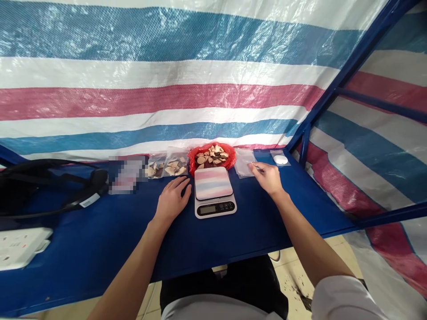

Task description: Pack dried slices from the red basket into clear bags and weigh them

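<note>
My left hand (173,199) lies palm down on the blue table, fingers spread, just left of a white kitchen scale (213,189). Its thumb is near the scale, and nothing is in the hand. To the right, my right hand (267,177) pinches the edge of a clear plastic bag (245,162) in a flat stack of such bags. Behind the scale sits a red plastic bag (192,161) opened out around dried slices (213,154). Two clear bags holding slices, one bag (175,164) and another bag (155,166), lie beyond my left hand.
A small clear bag with a white rounded object (280,159) lies at the back right. On the left are a black headset-like strap (83,186), a blurred-out flat item (126,175) and a white power strip (23,246). Striped sheeting (167,98) and a blue frame (320,102) bound the table.
</note>
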A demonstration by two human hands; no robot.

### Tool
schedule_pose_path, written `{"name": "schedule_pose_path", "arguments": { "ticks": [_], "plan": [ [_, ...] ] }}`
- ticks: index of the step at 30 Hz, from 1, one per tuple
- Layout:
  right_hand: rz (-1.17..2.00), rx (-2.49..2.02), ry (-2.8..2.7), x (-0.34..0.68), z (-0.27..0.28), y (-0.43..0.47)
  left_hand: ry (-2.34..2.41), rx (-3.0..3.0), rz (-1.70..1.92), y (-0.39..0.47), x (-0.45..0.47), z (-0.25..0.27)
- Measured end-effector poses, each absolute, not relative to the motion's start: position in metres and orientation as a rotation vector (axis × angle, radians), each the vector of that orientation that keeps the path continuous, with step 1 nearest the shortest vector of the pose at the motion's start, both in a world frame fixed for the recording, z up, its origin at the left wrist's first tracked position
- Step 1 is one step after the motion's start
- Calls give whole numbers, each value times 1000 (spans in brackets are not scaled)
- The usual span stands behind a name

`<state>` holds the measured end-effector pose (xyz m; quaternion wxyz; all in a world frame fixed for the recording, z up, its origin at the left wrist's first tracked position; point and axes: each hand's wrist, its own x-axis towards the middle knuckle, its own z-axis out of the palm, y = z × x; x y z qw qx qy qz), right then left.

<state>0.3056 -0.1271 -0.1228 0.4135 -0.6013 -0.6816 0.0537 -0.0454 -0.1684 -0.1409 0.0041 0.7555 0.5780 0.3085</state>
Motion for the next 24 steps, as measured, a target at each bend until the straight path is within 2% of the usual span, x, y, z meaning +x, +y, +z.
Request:
{"name": "schedule_pose_path", "arguments": {
  "ticks": [12, 19, 24],
  "plan": [
    [1036, -929, -1500, 240, -102, -125, 1338, 1836, 1231, -140, -5, -101],
    [1262, -785, -1406, 212, -101, -116, 995, 1328, 1125, -112, 6, -91],
    [1306, -796, -1273, 209, -106, -111, 890, 1235, 1055, -98, 3, -98]
  ]
}}
